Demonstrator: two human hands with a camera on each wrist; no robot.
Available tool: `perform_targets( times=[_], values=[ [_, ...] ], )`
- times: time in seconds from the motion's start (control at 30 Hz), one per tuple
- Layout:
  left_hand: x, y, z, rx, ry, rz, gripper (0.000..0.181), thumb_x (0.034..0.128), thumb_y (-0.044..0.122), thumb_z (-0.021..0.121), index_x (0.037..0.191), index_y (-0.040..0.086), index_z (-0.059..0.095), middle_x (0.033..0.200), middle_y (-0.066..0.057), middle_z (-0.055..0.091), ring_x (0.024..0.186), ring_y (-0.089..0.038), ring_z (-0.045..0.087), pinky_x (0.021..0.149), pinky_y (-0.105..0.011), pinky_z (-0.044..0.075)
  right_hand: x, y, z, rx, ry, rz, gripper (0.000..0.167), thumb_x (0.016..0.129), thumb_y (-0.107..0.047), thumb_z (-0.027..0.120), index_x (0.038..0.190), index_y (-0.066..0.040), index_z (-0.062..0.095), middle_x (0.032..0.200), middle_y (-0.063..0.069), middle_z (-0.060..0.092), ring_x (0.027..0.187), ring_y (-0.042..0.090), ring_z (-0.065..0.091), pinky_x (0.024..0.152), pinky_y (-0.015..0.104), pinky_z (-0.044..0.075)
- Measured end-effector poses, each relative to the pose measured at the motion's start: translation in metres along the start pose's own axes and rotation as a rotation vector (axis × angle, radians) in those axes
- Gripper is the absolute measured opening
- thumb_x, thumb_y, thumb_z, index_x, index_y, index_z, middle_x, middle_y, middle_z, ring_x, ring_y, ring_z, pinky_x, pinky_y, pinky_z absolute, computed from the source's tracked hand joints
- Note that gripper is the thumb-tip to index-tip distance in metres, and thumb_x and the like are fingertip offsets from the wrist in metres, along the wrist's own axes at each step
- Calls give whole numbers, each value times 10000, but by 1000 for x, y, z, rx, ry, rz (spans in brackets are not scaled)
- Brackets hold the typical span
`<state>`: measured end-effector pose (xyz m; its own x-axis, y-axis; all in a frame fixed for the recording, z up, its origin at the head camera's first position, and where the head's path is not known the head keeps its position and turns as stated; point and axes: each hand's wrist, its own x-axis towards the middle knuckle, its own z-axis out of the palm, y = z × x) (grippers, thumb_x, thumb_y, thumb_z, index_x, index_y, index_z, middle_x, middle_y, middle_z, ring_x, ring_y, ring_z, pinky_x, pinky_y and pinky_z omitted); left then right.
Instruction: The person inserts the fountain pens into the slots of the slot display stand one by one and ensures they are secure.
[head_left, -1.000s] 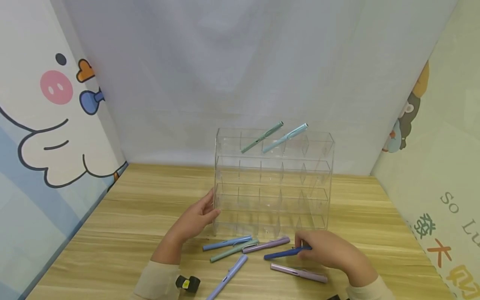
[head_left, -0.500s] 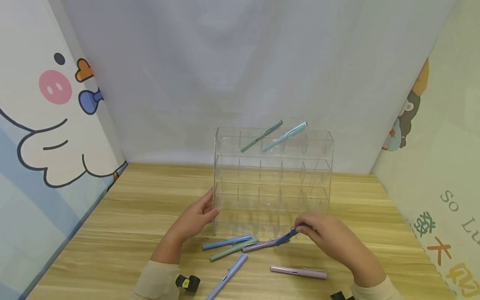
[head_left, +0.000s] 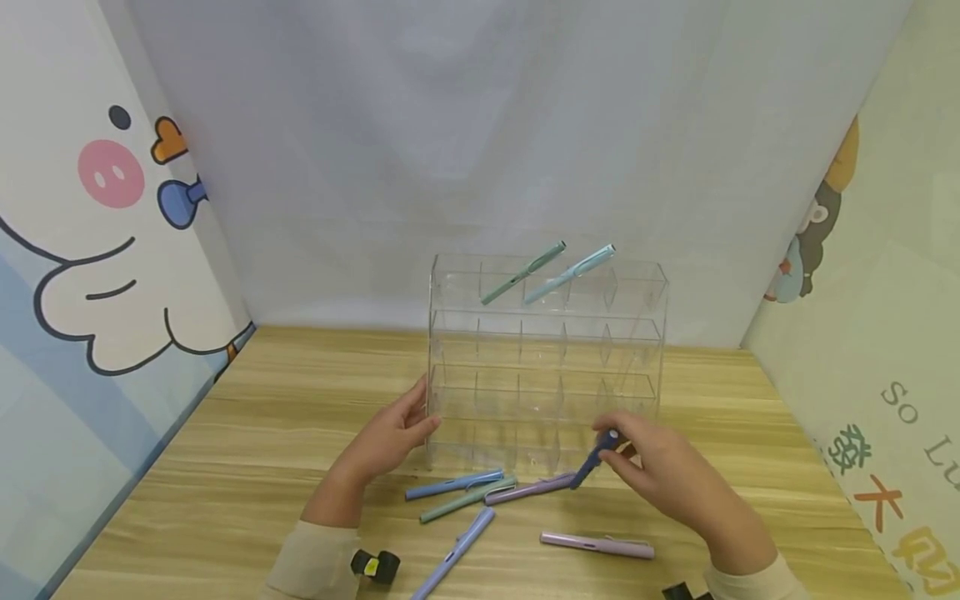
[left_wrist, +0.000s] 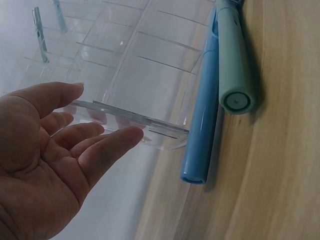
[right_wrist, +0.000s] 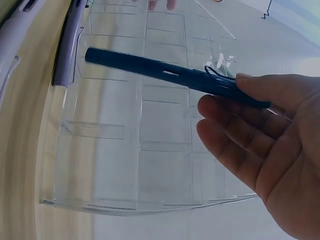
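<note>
In the head view, my right hand (head_left: pixel 660 467) pinches a dark blue pen (head_left: pixel 592 461) near its capped end. The pen tilts, its lower end by the purple pen (head_left: pixel 525 490), in front of a clear acrylic pen rack (head_left: pixel 495 318). Seen from the right wrist, thumb and fingertips hold the dark blue pen (right_wrist: pixel 150 70) by its clip. My left hand (head_left: pixel 386 437) grips the rack's left side, thumb toward the front and fingers along the side wall. The left wrist view shows these fingers (left_wrist: pixel 110 152) against the clear panel.
A green pen (head_left: pixel 523 273) and a light blue pen (head_left: pixel 572 275) lean in the rack's top row. Before the rack lie a blue pen (head_left: pixel 453 485), a pale green pen (head_left: pixel 465 502), a lavender pen (head_left: pixel 455 552) and a pink pen (head_left: pixel 596 545). A white curtain hangs behind.
My right hand has lifted the dark blue pen off the table toward the rack and tipped it from nearly flat to steep. The left hand and rack have stayed still.
</note>
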<state>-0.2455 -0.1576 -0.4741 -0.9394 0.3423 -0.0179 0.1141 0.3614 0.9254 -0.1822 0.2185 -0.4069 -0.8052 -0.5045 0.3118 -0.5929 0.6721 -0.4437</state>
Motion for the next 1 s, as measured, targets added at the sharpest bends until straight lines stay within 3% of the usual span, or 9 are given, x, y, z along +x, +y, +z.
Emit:
perform_targets(
  times=[0.33, 0.57, 0.8, 1.0],
  values=[
    [0, 1, 1, 3, 1, 6, 765, 990, 409, 571, 1589, 263, 118, 1625, -69, 229, 1430, -298, 365, 1034, -422, 486, 3, 4, 14, 1, -8, -75, 232, 925, -81, 676, 1145, -150, 647, 1025, -70, 691, 899, 68, 669, 732, 230, 587],
    [0, 1, 1, 2, 4, -3, 767, 989, 402, 576, 1589, 259, 121, 1624, -29, 223, 1432, -276, 366, 1036, -411, 485, 4, 7, 21, -7, -39, -59, 234, 946, -123, 659, 1176, -161, 659, 1079, -58, 712, 932, 88, 685, 742, 257, 592],
    [1, -1, 1, -5, 4, 6, 763, 993, 384, 576, 1590, 261, 117, 1625, -80, 227, 1433, -301, 358, 1037, -426, 483, 8, 10, 28, 59, -91, -74, 303, 933, -53, 650, 1229, -111, 624, 1115, 13, 704, 996, 155, 688, 808, 239, 585],
    [2, -2, 2, -15, 11, 8, 738, 1008, 313, 567, 1591, 253, 118, 1624, -93, 224, 1433, -310, 355, 1035, -427, 484, 10, 13, 30, 100, -86, -58, 351, 942, -62, 639, 1290, -77, 596, 1099, 38, 708, 961, 147, 694, 787, 249, 590]
  ],
)
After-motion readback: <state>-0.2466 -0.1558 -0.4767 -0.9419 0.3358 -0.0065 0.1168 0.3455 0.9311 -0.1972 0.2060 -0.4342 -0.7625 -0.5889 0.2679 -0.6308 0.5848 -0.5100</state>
